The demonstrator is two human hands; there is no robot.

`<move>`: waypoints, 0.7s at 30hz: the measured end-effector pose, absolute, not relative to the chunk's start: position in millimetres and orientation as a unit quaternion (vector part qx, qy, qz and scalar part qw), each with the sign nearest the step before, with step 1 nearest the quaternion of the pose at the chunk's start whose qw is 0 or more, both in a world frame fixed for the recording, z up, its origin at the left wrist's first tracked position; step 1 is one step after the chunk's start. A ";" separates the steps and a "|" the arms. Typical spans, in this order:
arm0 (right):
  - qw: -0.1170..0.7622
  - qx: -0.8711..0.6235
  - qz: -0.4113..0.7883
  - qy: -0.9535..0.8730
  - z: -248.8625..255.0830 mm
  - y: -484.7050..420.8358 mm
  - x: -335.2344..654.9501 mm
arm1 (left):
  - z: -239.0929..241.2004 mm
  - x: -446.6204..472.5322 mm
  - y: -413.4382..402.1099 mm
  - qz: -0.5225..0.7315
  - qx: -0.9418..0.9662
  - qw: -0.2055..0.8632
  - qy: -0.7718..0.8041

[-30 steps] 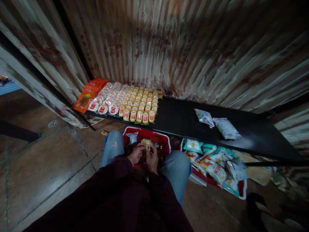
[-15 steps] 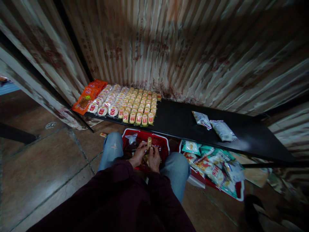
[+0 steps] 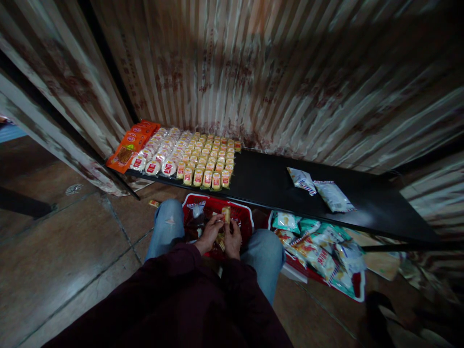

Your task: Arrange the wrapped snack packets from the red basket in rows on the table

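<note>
Between my knees, over a red basket [image 3: 240, 209], both my hands hold one small wrapped snack cake [image 3: 226, 213] in yellowish packaging. The fingertips of my left hand [image 3: 211, 233] pinch its left side. My right hand [image 3: 232, 239] grips it from the right and below. Inside the basket, a white-and-blue packet [image 3: 196, 210] and other wrapped pieces show, partly covered by my hands. Just beyond, on a low black shelf [image 3: 261, 176], similar yellow wrapped cakes [image 3: 207, 178] stand in tight rows, beside rows of round white wrapped cakes [image 3: 168, 167].
Orange packets [image 3: 131, 145] lie at the shelf's left end, and two white packets [image 3: 332, 195] on its right half. A second red basket [image 3: 358, 286] full of snack bags [image 3: 322, 253] is by my right knee. One small wrapped piece [image 3: 154, 203] lies on the floor left.
The snack cake has turned slightly between my fingers, so more of its broad side shows. My hands stay over the basket, and the view has shifted very slightly.
</note>
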State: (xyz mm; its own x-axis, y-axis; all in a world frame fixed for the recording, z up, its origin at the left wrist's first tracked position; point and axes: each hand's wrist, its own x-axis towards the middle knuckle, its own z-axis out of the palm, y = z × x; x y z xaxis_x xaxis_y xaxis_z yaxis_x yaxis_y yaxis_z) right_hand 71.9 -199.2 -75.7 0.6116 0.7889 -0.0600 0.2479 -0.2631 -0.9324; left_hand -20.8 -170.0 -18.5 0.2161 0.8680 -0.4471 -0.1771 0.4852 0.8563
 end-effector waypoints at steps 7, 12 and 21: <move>0.523 -0.742 0.290 -0.302 -74.1 -195.5 78.1 | -12.4 -18.1 -169.3 0.363 0.379 0.672 0.522; 0.519 -0.748 0.289 -0.296 -61.4 -193.5 80.9 | -22.9 -14.0 -163.6 0.366 0.446 0.634 0.515; 0.533 -0.736 0.256 -0.330 -31.3 -178.4 97.3 | -13.0 0.6 -144.2 0.414 0.591 0.505 0.475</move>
